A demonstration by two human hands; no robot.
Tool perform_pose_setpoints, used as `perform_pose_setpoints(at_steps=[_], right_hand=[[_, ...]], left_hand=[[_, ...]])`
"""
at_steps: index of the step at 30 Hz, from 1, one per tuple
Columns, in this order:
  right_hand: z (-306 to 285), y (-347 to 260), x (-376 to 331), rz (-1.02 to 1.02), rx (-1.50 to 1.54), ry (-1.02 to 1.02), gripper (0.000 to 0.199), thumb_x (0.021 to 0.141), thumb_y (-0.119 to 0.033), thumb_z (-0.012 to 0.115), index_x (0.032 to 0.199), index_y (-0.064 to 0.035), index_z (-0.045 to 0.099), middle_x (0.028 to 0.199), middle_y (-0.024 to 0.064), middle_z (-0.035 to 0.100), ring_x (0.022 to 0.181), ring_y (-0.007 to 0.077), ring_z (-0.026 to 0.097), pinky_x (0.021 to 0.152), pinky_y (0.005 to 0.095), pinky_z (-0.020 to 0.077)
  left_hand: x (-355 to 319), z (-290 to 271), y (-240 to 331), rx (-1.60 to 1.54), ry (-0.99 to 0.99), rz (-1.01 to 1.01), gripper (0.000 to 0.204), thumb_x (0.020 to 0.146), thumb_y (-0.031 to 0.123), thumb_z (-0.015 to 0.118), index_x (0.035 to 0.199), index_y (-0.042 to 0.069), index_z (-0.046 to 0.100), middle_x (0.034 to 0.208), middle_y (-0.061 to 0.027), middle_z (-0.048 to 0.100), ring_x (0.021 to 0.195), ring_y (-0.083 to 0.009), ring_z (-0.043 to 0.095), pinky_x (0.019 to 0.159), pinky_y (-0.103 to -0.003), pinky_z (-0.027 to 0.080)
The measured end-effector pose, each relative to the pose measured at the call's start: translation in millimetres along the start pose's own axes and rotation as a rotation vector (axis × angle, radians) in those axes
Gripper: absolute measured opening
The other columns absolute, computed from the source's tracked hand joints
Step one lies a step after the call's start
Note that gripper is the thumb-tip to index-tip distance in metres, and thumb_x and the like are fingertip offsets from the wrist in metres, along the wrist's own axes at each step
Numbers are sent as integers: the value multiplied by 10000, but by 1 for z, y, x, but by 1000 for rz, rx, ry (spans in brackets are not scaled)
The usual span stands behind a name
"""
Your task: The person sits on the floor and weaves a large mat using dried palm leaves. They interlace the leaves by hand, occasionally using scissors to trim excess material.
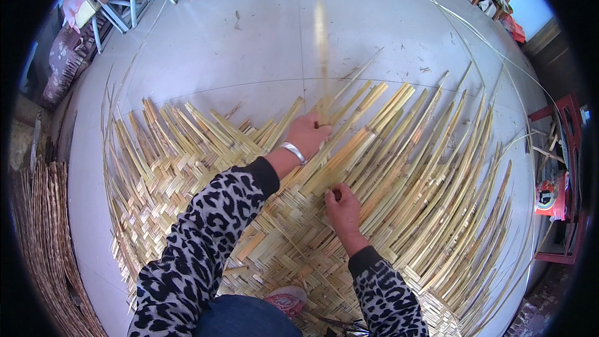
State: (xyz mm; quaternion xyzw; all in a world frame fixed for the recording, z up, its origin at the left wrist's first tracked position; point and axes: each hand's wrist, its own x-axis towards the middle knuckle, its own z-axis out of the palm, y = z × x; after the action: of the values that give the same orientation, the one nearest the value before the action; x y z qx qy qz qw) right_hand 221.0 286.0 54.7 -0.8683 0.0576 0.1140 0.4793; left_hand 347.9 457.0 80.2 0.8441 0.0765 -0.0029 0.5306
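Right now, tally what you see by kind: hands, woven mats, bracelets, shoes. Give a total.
Hands: 2, the left hand gripping a raised, motion-blurred strip and the right hand pressing on the weave
Woven mats: 1, the pale strip mat
Bracelets: 1, the silver bracelet
Shoes: 1, the pink shoe
Total: 5

Location: a home weaving workshop. Indicators: a large woven bamboo-strip mat [262,212] spread across the pale tiled floor [249,43], stacked finished mats [43,243] at the left edge, loose strips [474,50], and household furniture [561,175] around the perimeter.
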Motion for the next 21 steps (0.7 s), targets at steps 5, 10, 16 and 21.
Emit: perform_pose_setpoints(at_steps=[5, 10, 16, 21], right_hand=[[-5, -5, -4, -143, -150, 13, 177, 869, -207, 620, 972, -64, 598, 898, 164, 662, 838, 372, 639, 702, 449, 506], [-3, -7, -6, -209, -260, -29, 158, 868, -170, 612, 979, -78, 549, 922, 160, 632, 827, 393, 620, 678, 482, 495], [-5, -17, -10, -225, -344, -48, 122, 868, -136, 613, 970, -82, 575, 980, 138, 617, 873, 370, 611, 719, 457, 507], [-4, -36, -3, -388, -301, -69, 151, 870, -124, 595, 1003, -59, 564, 1100, 161, 575, 894, 388, 607, 766, 470, 509]], left_hand=[[-32, -41, -59, -702, 99, -424, 189, 829, 140, 738, 936, 3, 664, 816, -96, 699, 709, -200, 681, 579, -317, 557], [-83, -67, -77, -721, 214, -439, 165, 874, 123, 705, 949, -3, 630, 879, -95, 706, 708, -175, 676, 592, -296, 564], [-66, -77, -67, -698, 152, -521, 196, 884, 164, 703, 964, 9, 615, 923, -117, 714, 762, -192, 690, 658, -303, 581], [-61, -86, -74, -813, 139, -544, 248, 953, 273, 608, 1005, 32, 585, 942, -122, 713, 810, -233, 703, 719, -352, 582]])
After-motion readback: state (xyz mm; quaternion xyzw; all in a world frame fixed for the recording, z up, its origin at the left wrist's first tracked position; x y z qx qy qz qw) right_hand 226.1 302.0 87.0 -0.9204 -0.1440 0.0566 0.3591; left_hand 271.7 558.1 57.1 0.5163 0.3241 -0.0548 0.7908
